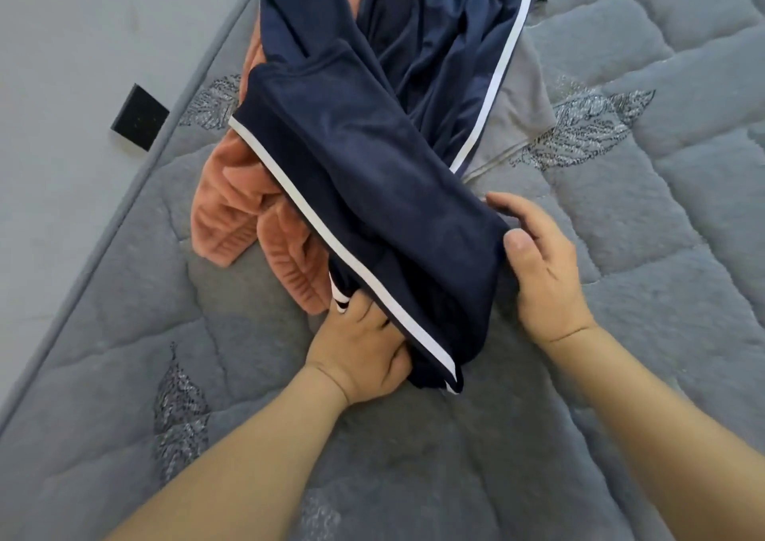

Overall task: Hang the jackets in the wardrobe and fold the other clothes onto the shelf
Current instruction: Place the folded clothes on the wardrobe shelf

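Observation:
Navy blue track trousers (372, 159) with a white side stripe lie partly folded over on the grey quilted mattress (621, 333). My left hand (360, 346) grips the near end of the trouser leg by the striped edge, fingers tucked under the fabric. My right hand (538, 267) pinches the other corner of the same leg end, thumb on top. Under the trousers lies a fluffy salmon-pink garment (236, 217), sticking out to the left. A grey garment (517, 118) lies under the trousers on the right.
The mattress edge (136, 192) runs diagonally at the left, with pale floor (62, 85) beyond it. A small black square object (140, 117) sits on the floor against that edge. The wardrobe and shelf are out of view.

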